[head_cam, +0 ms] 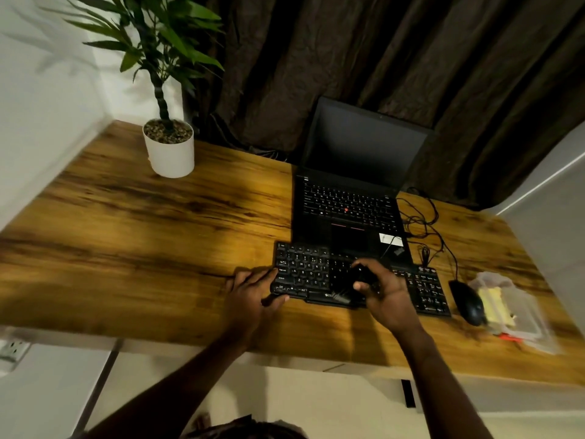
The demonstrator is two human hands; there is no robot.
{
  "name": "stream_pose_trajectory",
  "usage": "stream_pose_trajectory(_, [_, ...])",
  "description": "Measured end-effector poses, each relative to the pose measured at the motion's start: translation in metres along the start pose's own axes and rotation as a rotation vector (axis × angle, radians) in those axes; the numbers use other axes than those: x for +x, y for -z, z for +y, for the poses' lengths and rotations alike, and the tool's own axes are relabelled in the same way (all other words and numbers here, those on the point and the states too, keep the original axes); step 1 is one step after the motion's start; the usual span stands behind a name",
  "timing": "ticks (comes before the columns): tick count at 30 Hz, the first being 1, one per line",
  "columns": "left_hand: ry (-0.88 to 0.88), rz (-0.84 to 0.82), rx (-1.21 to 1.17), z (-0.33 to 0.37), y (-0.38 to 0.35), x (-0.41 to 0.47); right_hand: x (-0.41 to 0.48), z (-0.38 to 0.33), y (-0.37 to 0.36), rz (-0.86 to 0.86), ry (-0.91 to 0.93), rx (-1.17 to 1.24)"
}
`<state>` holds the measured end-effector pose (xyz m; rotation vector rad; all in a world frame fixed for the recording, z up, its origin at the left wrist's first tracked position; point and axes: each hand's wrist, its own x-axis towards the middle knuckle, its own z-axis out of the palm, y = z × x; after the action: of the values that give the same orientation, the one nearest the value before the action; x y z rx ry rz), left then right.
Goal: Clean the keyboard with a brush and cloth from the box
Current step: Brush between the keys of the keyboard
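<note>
A black external keyboard (304,270) lies on the wooden desk (142,236) in front of a laptop. My left hand (253,289) grips the keyboard's left end, thumb under the front edge and fingers on the left keys. My right hand (383,293) holds a dark brush (345,286) over the middle keys, bristles pointing down toward the front row. A clear plastic box (519,312) with a yellow cloth (493,304) inside sits at the desk's right end.
An open black laptop (348,204) stands behind the keyboard, its screen dark. A black mouse (468,301) lies between keyboard and box, cables looping behind it. A potted plant (169,147) stands at the back left. Dark curtains hang behind the desk.
</note>
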<state>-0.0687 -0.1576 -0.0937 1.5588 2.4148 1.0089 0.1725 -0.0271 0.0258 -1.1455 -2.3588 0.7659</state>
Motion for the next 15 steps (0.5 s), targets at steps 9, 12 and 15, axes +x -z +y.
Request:
stream_pose_trajectory(9, [0.012,-0.024,-0.037,0.003,0.006,-0.001,0.002,0.01,0.014,-0.011,-0.071,-0.147])
stream_pose_trajectory(12, [0.016,-0.022,-0.044,0.004,0.008,-0.002,0.007,-0.007,-0.007,-0.015,-0.039,-0.099])
stream_pose_trajectory(15, [0.016,-0.027,-0.048,0.008,0.013,-0.004,0.011,-0.025,-0.029,-0.072,0.025,-0.016])
